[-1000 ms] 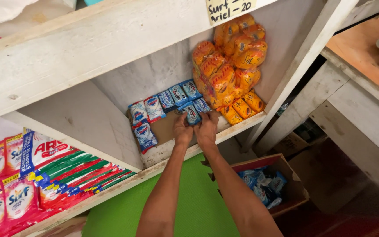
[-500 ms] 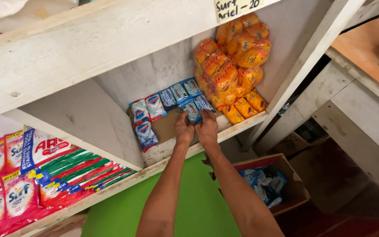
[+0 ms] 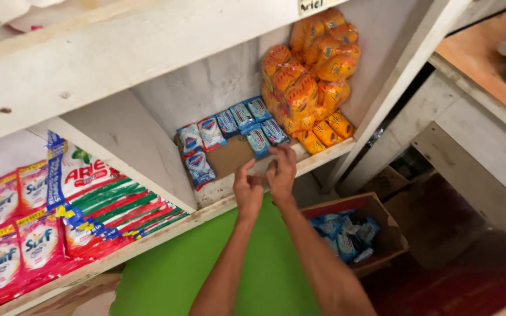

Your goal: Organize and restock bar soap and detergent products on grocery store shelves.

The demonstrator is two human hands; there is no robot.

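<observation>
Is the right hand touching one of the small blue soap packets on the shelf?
Touching. The head view shows the right hand with fingertips on the nearest small blue soap packet at the white wooden shelf edge.

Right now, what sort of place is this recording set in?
Most likely a small shop's stock shelf: white wooden shelves hold rows of blue sachets, orange packets and red detergent sachets, with a cardboard box of more below.

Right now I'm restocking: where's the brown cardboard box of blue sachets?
Brown cardboard box: head view, lower right, below the white wooden shelf, right of the right hand.
</observation>
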